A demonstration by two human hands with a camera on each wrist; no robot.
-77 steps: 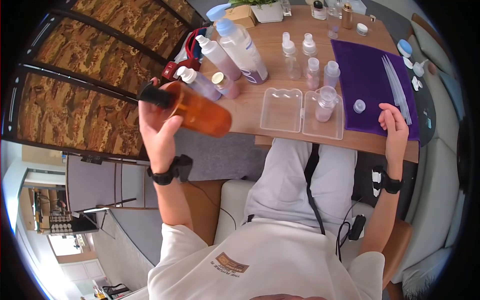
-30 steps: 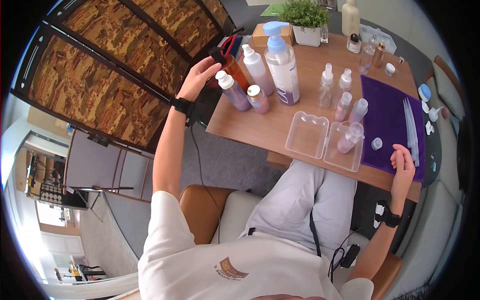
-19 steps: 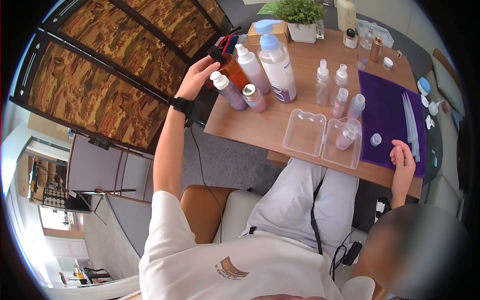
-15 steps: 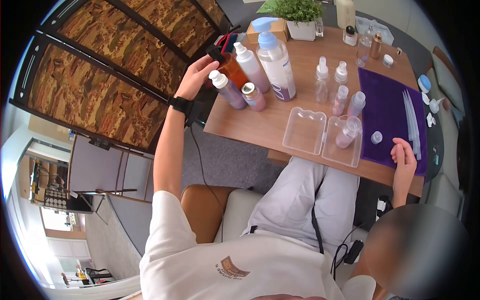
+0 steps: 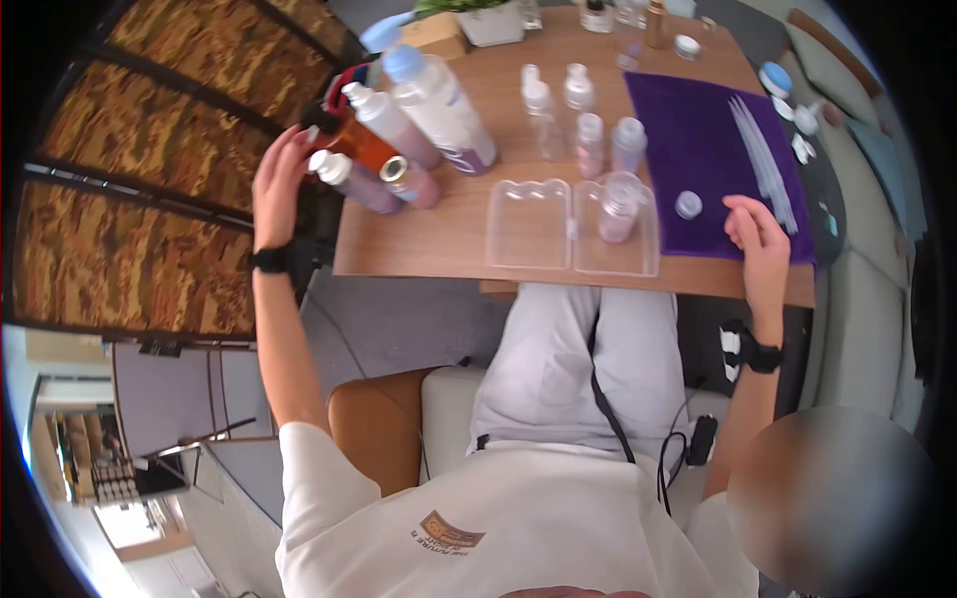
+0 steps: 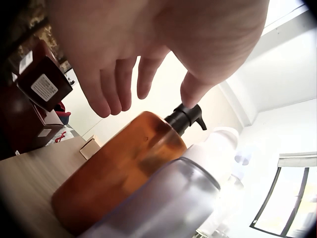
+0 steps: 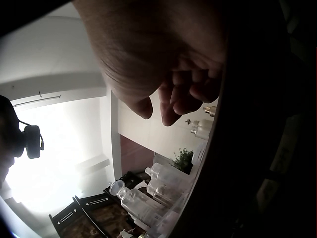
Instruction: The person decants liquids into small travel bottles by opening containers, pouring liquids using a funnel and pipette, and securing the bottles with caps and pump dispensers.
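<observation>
At the table's left end stands an amber pump bottle (image 5: 361, 145) with a black pump head. My left hand (image 5: 281, 189) is just left of it, fingers spread and holding nothing. In the left wrist view, the thumb hangs close to the pump head (image 6: 184, 119), and the amber bottle (image 6: 124, 163) stands below the palm. A white-capped bottle of purple liquid (image 5: 364, 184) is in front of it. My right hand (image 5: 758, 234) rests at the front of a purple towel (image 5: 688, 130), fingers loosely curled around nothing. Near it lies a small clear cap (image 5: 688, 205).
Left of centre stand a white pump bottle (image 5: 434, 110) and a gold-capped jar (image 5: 411, 182). Several small clear bottles, such as a spray bottle (image 5: 543, 125), are mid-table. An opened clear case (image 5: 528, 224) holds one bottle (image 5: 618, 211). Plastic strips (image 5: 763, 164) lie on the towel.
My left hand first held the amber bottle tilted in the air, then set it upright behind the white-capped bottle. Now the hand has let go and drawn away leftward. The right hand stays put.
</observation>
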